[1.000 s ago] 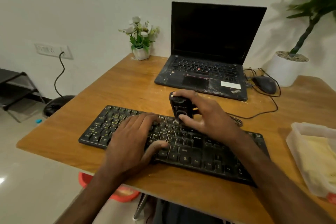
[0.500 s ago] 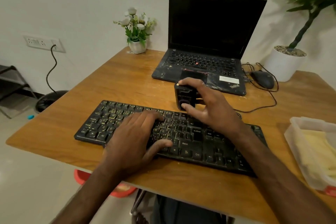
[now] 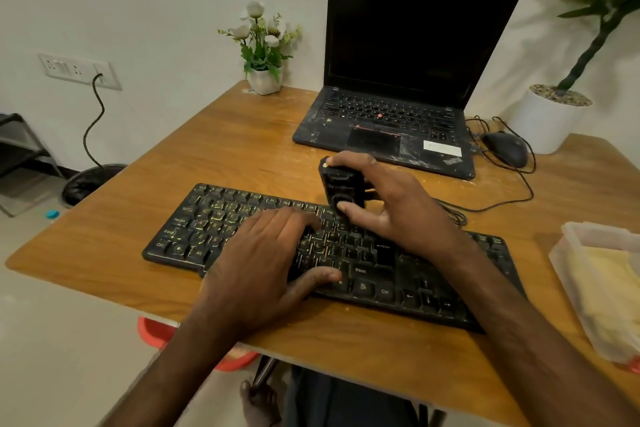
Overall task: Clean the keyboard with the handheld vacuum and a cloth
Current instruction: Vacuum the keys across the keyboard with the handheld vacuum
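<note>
A black backlit keyboard point(image 3: 194, 229) lies across the near part of the wooden desk point(image 3: 225, 156). My left hand point(image 3: 263, 260) rests flat on its middle keys with the fingers straight. My right hand point(image 3: 391, 208) grips a small black handheld vacuum point(image 3: 341, 189), which stands upright at the keyboard's far edge, near the middle. The forefinger lies over the vacuum's top and the thumb presses its front. A clear plastic box point(image 3: 571, 236) at the right edge holds a pale yellow cloth point(image 3: 602, 284).
An open, dusty black laptop point(image 3: 398, 107) stands behind the keyboard. A wired mouse point(image 3: 505, 149) and its cable lie to the right of it. A small flower pot point(image 3: 265, 80) and a large white planter point(image 3: 547, 121) sit at the back. The desk's front edge is close.
The vacuum and my right hand have moved from the upper key rows back to the keyboard's far edge. My left hand has stayed flat on the keys.
</note>
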`<action>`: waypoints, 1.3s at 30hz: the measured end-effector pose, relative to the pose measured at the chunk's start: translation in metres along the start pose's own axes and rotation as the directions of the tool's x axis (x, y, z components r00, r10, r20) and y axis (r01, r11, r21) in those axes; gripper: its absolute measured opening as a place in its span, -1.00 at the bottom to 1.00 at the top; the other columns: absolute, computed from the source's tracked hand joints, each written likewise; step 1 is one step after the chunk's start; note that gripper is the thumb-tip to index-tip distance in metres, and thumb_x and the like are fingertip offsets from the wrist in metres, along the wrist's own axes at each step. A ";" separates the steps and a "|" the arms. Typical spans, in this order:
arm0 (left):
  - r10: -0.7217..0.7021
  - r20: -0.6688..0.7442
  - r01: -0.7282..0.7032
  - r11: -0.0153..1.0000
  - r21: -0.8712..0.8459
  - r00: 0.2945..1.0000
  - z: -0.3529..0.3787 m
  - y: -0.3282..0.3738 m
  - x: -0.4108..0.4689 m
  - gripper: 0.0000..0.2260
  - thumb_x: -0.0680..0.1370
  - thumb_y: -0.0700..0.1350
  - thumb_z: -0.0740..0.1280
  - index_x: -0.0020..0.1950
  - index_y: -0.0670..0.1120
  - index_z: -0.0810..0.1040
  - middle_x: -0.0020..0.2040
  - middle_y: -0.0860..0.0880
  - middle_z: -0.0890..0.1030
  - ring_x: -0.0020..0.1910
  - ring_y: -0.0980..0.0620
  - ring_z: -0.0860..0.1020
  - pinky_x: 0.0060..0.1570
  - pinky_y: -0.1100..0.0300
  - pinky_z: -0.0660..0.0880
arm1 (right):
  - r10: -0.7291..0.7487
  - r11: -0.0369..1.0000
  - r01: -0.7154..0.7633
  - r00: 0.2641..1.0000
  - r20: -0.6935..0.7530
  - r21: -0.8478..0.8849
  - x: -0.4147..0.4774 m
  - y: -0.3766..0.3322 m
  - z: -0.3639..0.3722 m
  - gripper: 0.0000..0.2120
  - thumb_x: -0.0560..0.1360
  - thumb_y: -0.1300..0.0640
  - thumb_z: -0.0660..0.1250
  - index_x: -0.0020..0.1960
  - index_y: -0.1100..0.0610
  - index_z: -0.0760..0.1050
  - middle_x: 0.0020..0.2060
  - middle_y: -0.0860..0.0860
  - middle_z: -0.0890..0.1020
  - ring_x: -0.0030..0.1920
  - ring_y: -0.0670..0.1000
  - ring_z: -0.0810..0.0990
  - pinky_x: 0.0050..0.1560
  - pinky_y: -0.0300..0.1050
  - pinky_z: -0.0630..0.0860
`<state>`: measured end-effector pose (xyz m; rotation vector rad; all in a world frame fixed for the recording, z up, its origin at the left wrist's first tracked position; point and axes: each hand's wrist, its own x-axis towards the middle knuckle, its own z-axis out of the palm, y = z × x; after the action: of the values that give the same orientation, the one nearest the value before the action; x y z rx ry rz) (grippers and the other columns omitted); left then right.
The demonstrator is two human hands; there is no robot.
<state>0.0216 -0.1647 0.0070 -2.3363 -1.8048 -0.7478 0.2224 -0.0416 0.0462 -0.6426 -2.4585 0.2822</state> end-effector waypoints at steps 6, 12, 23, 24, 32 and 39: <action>0.007 -0.002 -0.007 1.000 0.000 1.000 -0.002 0.001 0.000 -0.38 0.57 0.45 0.06 0.29 -0.02 0.46 0.14 0.01 0.59 0.08 0.09 0.53 0.10 0.21 0.40 | -0.012 0.996 0.016 0.999 -0.035 0.093 -0.004 -0.002 -0.008 -0.42 0.53 0.07 0.40 0.45 -0.11 0.23 0.24 0.03 0.56 0.11 0.00 0.62 -0.02 -0.02 0.65; 0.016 0.009 -0.016 1.000 0.015 1.000 -0.002 0.000 0.000 -0.37 0.58 0.45 0.04 0.29 -0.03 0.47 0.14 0.00 0.58 0.09 0.08 0.53 0.09 0.20 0.40 | -0.017 0.970 0.013 1.000 -0.015 -0.242 -0.001 0.007 -0.010 -0.38 0.53 0.04 0.38 0.50 -0.11 0.19 0.19 0.03 0.59 0.04 -0.01 0.61 -0.09 -0.16 0.58; 0.013 0.007 -0.013 1.000 0.010 1.000 -0.004 0.003 0.001 -0.38 0.59 0.45 -0.01 0.28 -0.02 0.44 0.14 0.00 0.57 0.10 0.06 0.52 0.12 0.16 0.42 | -0.023 0.998 0.025 0.999 0.038 -0.051 0.015 -0.013 0.003 -0.43 0.55 0.04 0.36 0.47 -0.16 0.21 0.23 -0.02 0.56 0.06 -0.04 0.60 -0.05 -0.06 0.64; 0.012 0.002 -0.012 1.000 0.017 1.000 -0.004 0.004 0.001 -0.38 0.59 0.45 -0.01 0.27 -0.02 0.45 0.14 -0.01 0.57 0.10 0.06 0.52 0.12 0.17 0.39 | -0.061 0.982 0.065 0.998 0.030 -0.176 0.015 -0.010 0.002 -0.43 0.56 0.02 0.33 0.49 -0.15 0.19 0.21 -0.01 0.57 0.05 -0.01 0.60 -0.06 -0.06 0.63; 0.012 0.009 -0.012 1.000 -0.010 1.000 -0.006 0.004 0.001 -0.39 0.61 0.41 -0.03 0.27 -0.05 0.46 0.13 -0.01 0.58 0.11 0.05 0.52 0.13 0.18 0.35 | -0.025 0.999 0.024 0.997 0.075 0.024 0.022 -0.020 0.002 -0.41 0.53 0.08 0.40 0.45 -0.17 0.21 0.23 0.00 0.56 0.07 -0.07 0.59 -0.06 -0.11 0.64; 0.000 -0.005 -0.001 1.000 -0.028 1.000 -0.006 0.005 0.001 -0.40 0.60 0.40 -0.02 0.25 -0.04 0.48 0.12 0.00 0.58 0.09 0.07 0.51 0.12 0.20 0.33 | 0.189 0.977 -0.204 0.963 0.192 0.060 -0.004 -0.007 -0.042 -0.39 0.48 0.10 0.46 0.34 -0.30 0.23 0.22 -0.03 0.50 0.01 -0.12 0.62 -0.13 -0.07 0.68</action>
<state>0.0241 -0.1676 0.0133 -2.3499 -1.8035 -0.7824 0.2472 -0.0468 0.0806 -0.8624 -2.5457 0.5376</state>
